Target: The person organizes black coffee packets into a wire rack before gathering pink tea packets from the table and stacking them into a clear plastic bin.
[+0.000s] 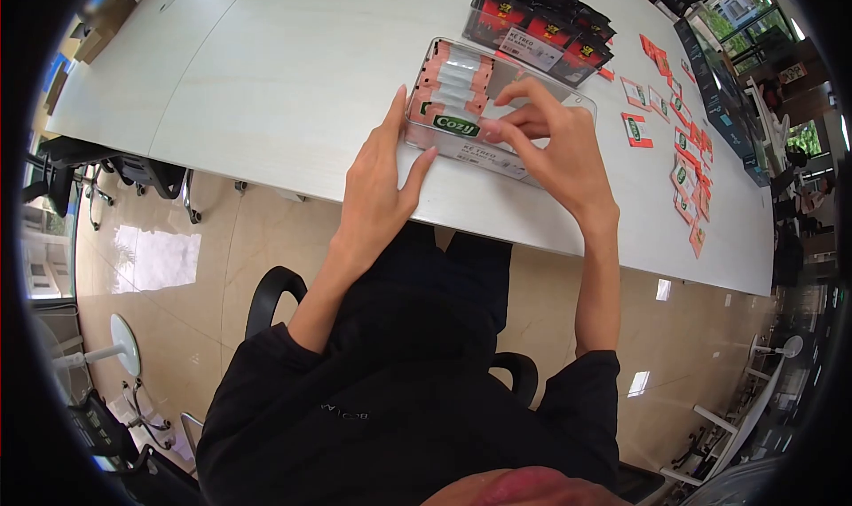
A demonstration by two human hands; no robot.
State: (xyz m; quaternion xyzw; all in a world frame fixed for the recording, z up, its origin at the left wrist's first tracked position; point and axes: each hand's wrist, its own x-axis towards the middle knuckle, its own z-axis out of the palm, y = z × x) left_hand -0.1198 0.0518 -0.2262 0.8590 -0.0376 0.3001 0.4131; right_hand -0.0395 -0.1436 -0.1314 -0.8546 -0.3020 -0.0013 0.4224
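A clear plastic box [577, 106] stands near the table's front edge, with a paper label on its front wall. Overlapping pink-and-white sachets [454, 73] fill its left part; the front one is a Cozy sachet [455, 125] with a green logo. My left hand [377, 182] braces the box's front left corner, fingers along the side and thumb at the front. My right hand [555, 142] is over the box, fingers bent, with the thumb at the Cozy sachet's right edge. Its fingertips are partly hidden, but they appear to pinch that edge.
Behind stands another clear box [532, 53] full of black-and-red packets. Loose Cozy sachets [688, 173] lie scattered on the table's right side. A long dark box [723, 102] runs along the right edge. Chairs [146, 173] stand under and beside the white table [284, 89].
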